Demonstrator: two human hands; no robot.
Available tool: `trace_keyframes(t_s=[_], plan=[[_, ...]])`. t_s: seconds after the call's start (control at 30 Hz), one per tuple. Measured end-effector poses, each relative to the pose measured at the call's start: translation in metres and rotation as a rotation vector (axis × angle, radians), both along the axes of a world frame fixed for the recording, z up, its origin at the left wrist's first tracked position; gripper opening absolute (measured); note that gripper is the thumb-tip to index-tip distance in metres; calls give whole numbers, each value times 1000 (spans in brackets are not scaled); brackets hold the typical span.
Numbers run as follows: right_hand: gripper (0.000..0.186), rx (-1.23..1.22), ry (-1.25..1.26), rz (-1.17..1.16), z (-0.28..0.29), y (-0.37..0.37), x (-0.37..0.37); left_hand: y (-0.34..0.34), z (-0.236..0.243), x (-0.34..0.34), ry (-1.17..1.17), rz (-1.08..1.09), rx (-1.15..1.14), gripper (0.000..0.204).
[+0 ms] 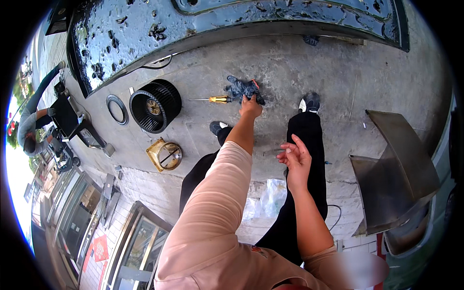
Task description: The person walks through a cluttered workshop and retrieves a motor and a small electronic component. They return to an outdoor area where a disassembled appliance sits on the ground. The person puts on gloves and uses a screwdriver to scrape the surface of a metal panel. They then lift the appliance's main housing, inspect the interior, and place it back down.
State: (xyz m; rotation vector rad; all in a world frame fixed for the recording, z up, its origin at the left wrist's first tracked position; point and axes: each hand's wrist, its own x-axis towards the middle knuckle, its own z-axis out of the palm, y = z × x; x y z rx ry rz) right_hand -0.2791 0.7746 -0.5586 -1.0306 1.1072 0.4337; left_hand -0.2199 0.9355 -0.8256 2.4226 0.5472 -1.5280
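Note:
My left hand [251, 107] reaches down to the concrete floor, its fingers closed on the edge of a bunched dark grey work glove [238, 89] with a bit of red-orange trim. It cannot be told whether one or two gloves lie there. Just left of the glove is a screwdriver [220, 99] with a yellow and black handle, its shaft pointing left. My right hand [296, 158] hovers over my right leg, fingers loosely curled and apart, holding nothing.
On the left lie a black blower wheel [166, 104], a dark ring [117, 109] and a yellowish round-necked metal part [164, 154]. A wet, dirty metal panel [222, 24] spans the far side. Bent sheet metal [396, 169] stands right. Another person [36, 121] bends at far left.

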Motion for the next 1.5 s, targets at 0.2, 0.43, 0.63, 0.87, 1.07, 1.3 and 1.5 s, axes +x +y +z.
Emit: trace_keyframes(t_s=[0.2,0.43,0.63,0.87,1.07,1.3,1.5], plan=[[40,27,55,86,-8,15,-10,46,42,19,-385,461,-157,31],[46,44,-84,349,-15,45,-22,90,226,4,-445,1271,-697,24],[59,165,-211,638,90,85,-25,100,352,-46,-544,1573,-754,45],[7,-29,-116,1002,169,98,-9,86,430,-78,-549,1537,-633,28],[5,36,-192,707,257,116,25,197,482,-98,-847,1254,-284,21],[21,-98,-413,853,349,129,33,289,659,-124,-1092,1153,-115,45],[14,-43,-451,994,433,161,59,267,780,-125,-855,975,-322,33]])
